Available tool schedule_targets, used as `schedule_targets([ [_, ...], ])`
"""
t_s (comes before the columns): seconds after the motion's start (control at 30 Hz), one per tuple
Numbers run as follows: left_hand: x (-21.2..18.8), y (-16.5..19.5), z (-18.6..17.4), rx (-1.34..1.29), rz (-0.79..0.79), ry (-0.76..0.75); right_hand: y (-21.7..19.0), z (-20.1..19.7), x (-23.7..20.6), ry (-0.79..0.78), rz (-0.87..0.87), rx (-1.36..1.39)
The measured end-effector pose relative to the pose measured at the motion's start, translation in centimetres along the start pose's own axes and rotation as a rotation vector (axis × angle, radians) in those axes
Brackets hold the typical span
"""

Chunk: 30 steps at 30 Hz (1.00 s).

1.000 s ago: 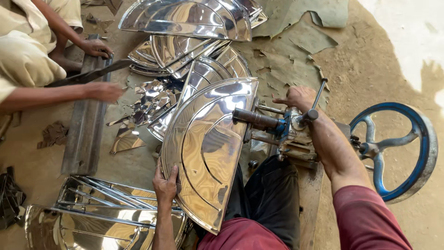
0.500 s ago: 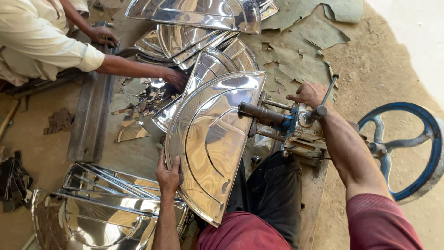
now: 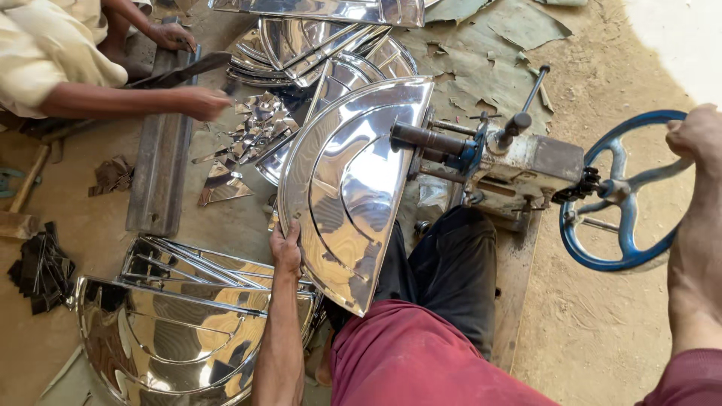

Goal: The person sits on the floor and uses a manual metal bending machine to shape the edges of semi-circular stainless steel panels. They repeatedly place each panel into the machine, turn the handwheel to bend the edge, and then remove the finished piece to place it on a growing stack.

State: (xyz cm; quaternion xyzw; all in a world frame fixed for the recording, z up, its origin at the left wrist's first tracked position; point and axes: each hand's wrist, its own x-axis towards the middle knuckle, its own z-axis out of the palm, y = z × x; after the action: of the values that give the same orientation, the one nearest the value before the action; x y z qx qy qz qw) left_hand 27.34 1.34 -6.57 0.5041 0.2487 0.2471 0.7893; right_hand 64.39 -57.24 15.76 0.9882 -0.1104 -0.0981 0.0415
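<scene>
Head view, left hand [image 3: 286,248]: fingers curling over the lower left edge of the shiny half-round steel plate [image 3: 346,188], steadying it so its straight edge is feeding into the machine.
Right hand [image 3: 696,135]: far right of frame, closing around the rim of the blue wheel [image 3: 624,192], placed for cranking.
Plate: centre of frame, tilted, touching the machine's rollers [image 3: 429,139].
Machine [image 3: 526,162]: sitting on the ground above the person's knee.
Co-worker's hand [image 3: 201,101]: upper left, hovering beside metal scraps [image 3: 252,131].
Stacked plates [image 3: 180,331]: lying lower left, near.
</scene>
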Motion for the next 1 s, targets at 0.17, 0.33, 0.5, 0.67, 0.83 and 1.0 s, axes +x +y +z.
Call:
schedule_targets([
  [0.17,-0.4,1.0,0.6,0.029,0.043,-0.014,1.6,2.9,-1.6,0.144,0.025,0.173],
  [0.33,1.0,0.7,1.5,0.082,0.126,-0.046,5.4,10.2,-9.2,0.508,0.123,0.487],
  [0.5,3.4,0.7,3.4,0.055,0.085,-0.048,4.4,22.1,-19.6,0.781,0.013,1.125],
  [0.67,5.5,0.9,5.5,0.128,0.138,-0.059,4.4,23.1,-22.4,0.412,0.269,1.1],
  [0.83,7.1,1.2,7.3,0.168,0.167,-0.063,6.3,13.6,-15.0,0.735,-0.092,0.786],
  [1.0,7.8,0.9,8.2,0.068,0.091,-0.053,6.6,7.7,-6.4,0.276,-0.121,0.526],
])
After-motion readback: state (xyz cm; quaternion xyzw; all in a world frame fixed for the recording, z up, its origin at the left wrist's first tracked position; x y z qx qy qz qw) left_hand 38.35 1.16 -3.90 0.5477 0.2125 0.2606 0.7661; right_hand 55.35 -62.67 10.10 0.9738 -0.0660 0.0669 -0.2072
